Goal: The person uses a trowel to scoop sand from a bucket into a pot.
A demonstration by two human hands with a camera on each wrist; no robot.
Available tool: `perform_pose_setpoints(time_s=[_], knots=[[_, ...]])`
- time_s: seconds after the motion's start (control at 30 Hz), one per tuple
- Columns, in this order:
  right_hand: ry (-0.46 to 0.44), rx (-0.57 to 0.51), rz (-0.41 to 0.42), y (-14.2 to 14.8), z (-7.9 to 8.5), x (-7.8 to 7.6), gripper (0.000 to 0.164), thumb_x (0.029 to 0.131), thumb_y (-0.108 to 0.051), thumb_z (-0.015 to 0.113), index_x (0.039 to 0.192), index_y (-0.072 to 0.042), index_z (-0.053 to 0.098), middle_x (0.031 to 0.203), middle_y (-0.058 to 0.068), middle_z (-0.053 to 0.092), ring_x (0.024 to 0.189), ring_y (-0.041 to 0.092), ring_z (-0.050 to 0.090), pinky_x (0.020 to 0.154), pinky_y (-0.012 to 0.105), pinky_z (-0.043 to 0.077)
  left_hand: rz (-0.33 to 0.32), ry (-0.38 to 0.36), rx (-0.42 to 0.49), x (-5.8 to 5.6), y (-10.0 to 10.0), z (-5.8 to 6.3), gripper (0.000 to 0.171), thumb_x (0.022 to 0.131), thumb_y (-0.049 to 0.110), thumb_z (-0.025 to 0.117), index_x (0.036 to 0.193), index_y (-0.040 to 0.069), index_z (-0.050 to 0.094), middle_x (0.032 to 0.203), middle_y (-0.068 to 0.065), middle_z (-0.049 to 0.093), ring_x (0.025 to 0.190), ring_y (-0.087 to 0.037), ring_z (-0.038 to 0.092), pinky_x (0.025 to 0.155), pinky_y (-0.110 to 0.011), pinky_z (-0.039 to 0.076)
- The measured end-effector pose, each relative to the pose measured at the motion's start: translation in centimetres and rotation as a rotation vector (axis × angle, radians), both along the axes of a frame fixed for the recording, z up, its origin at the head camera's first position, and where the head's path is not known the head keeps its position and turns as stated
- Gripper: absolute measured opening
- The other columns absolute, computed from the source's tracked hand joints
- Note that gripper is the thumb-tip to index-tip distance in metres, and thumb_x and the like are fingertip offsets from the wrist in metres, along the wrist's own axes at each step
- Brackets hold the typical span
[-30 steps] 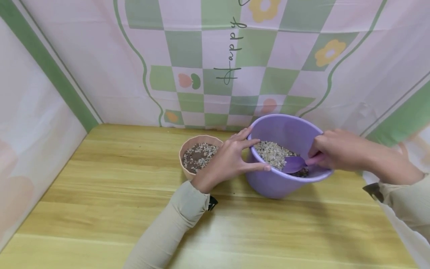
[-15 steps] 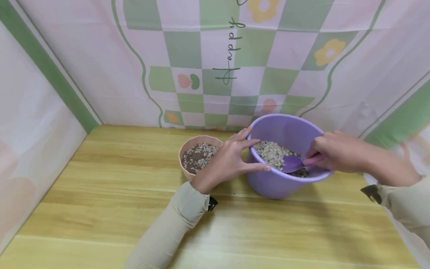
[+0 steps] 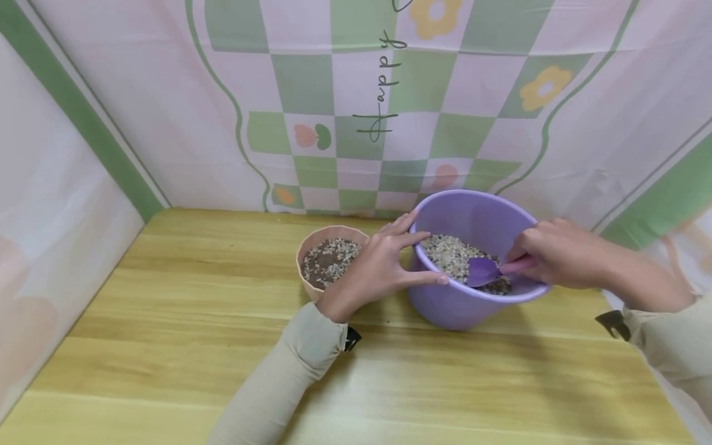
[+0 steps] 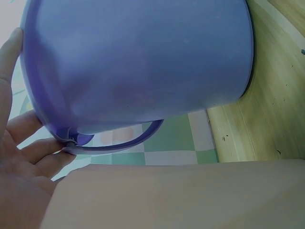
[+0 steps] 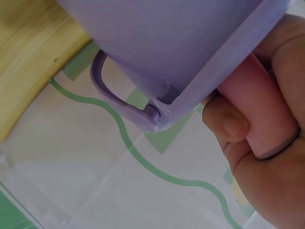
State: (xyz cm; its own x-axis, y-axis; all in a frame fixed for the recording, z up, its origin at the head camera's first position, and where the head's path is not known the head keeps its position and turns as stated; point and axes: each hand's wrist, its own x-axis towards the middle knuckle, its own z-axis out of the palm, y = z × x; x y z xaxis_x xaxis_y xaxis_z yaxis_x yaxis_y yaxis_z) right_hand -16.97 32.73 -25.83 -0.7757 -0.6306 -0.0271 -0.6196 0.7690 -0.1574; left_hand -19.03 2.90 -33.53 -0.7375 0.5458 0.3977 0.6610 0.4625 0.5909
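A purple bucket [image 3: 453, 312] stands on the table, with pale gravel [image 3: 449, 254] inside it. My left hand [image 3: 375, 266] rests on its rim, thumb and fingers spread fairly straight. In the left wrist view, some fingertips touch the rim by the joint of the bucket's handle [image 4: 119, 147]. My right hand [image 3: 564, 254] grips the pink handle [image 5: 262, 105] of a small trowel over the near right rim. The trowel's purple blade [image 3: 481, 272] is inside the bucket, against the gravel. Left of the bucket sits a peach plant pot [image 3: 309, 290] of brown soil with gravel scattered over it, partly hidden by my left hand.
The wooden table [image 3: 183, 327] runs back to a checked cloth backdrop [image 3: 311, 80] close behind the bucket and pot. More cloth [image 3: 50, 204] hangs along the left side, and also on the right. Small specks lie on the tabletop.
My right hand has shifted slightly towards the near side, and the trowel blade has moved a little left in the gravel. The left hand, bucket and pot stay put.
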Motion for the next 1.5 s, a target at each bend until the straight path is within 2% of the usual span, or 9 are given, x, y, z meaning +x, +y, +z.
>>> perform_pose_setpoints(time_s=[0.33,0.67,1.03,1.37,1.5], knots=[[0.028,-0.022,-0.017,-0.2,-0.5,-0.4,0.012,0.079,-0.019,0.084,0.087,-0.026,0.08,0.074,-0.014,0.072,0.056,-0.007,0.056,0.048,0.016,0.048,-0.005,0.003,0.003,0.1,0.1,0.0,0.081,0.073,0.059,0.082,0.137,0.014,0.061,0.163,-0.005,0.023,0.144,-0.036,0.032,0.115,-0.049,0.029],[0.008,-0.055,-0.023,-0.4,-0.7,-0.3,0.018,0.076,-0.009,0.084,0.09,-0.02,0.08,0.074,-0.009,0.073,0.052,-0.008,0.055,0.045,0.015,0.048,-0.004,0.0,0.006,0.1,0.0,0.1,0.081,0.074,0.059,0.081,0.137,0.014,0.061,0.163,-0.004,0.022,0.145,-0.037,0.03,0.115,-0.051,0.028],[0.038,-0.052,-0.016,-0.4,-1.1,-0.4,0.019,0.075,-0.012,0.085,0.09,-0.023,0.08,0.073,-0.016,0.071,0.053,-0.009,0.054,0.045,0.015,0.047,0.0,-0.011,0.004,0.1,0.1,0.0,0.081,0.074,0.06,0.081,0.138,0.015,0.061,0.163,-0.005,0.023,0.145,-0.036,0.03,0.116,-0.051,0.027],[0.032,-0.098,0.002,-0.4,-1.5,-0.7,0.017,0.076,-0.01,0.085,0.089,-0.02,0.08,0.075,-0.013,0.072,0.055,-0.009,0.056,0.045,0.014,0.048,0.003,-0.007,0.0,0.1,0.0,0.1,0.081,0.074,0.06,0.081,0.138,0.015,0.06,0.162,-0.008,0.024,0.145,-0.036,0.03,0.116,-0.05,0.028],[0.038,-0.104,0.001,-0.4,-1.8,-1.0,0.017,0.077,-0.012,0.085,0.09,-0.021,0.08,0.08,-0.01,0.073,0.058,-0.007,0.057,0.047,0.015,0.049,0.001,-0.004,0.001,0.1,0.0,0.1,0.082,0.073,0.061,0.081,0.138,0.014,0.061,0.163,-0.006,0.025,0.145,-0.035,0.031,0.115,-0.05,0.029]])
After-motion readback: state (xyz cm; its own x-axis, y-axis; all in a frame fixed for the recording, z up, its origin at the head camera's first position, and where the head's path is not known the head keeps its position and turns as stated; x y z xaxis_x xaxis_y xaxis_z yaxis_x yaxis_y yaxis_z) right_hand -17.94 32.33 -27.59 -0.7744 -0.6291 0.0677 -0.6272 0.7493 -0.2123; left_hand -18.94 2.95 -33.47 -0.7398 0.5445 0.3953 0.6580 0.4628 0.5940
